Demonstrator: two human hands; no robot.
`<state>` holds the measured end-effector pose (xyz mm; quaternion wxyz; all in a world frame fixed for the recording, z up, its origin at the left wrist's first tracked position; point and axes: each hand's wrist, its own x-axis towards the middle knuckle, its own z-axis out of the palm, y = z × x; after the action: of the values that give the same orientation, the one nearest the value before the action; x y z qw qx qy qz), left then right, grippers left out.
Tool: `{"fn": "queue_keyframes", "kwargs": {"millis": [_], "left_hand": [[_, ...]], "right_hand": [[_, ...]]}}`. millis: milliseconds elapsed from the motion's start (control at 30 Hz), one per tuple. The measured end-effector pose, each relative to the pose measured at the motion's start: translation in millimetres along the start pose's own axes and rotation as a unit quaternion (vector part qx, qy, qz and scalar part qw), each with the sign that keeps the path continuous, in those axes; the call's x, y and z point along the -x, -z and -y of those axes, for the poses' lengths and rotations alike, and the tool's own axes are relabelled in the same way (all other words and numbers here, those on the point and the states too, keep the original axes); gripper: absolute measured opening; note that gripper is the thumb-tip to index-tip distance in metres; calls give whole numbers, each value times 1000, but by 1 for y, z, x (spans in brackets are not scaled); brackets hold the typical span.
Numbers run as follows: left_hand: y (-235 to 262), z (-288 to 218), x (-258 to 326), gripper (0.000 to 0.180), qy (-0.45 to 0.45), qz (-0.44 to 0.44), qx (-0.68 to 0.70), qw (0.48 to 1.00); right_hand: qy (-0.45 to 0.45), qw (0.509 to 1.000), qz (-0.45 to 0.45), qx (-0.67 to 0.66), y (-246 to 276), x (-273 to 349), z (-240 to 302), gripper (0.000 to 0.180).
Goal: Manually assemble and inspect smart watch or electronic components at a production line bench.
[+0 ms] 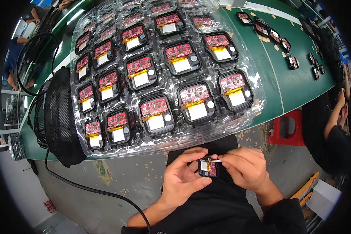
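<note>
My left hand (181, 179) grips a small black device housing (208, 167) by its edges, thumb below and fingers above. The housing's open face shows a red circuit board, a white battery and a strip of yellow tape. Pinched in my right hand (245, 167) is a slim silver tool, seemingly tweezers (215, 160), whose tip touches the housing's upper edge. Both hands are over my lap, just off the table's near edge. Beyond them, a clear plastic tray (199, 134) bears rows of similar housings (196, 103), each with a red board and white battery.
The green table (273, 91) has more devices (275, 35) and small tan bits at the far right. A black mesh bag (60, 117) and black cable (101, 191) are at the left. A red stool (286, 128) stands right; another person's arm (333, 113) is beyond it.
</note>
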<state>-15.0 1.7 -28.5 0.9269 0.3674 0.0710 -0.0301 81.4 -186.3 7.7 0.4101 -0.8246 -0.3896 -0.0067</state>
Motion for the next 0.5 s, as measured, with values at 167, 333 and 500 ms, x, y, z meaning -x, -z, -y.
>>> {"fn": "queue_keyframes", "kwargs": {"millis": [167, 333, 500], "left_hand": [[-1, 0, 0, 57, 20, -8, 11, 1000], [-4, -2, 0, 55, 20, -20, -4, 1000], [-6, -2, 0, 54, 28, -34, 2, 999]], "right_hand": [[-5, 1000, -7, -15, -2, 3, -4, 26], [28, 997, -22, 70, -5, 4, -3, 24], [44, 990, -52, 125, -11, 7, -3, 21]]}}
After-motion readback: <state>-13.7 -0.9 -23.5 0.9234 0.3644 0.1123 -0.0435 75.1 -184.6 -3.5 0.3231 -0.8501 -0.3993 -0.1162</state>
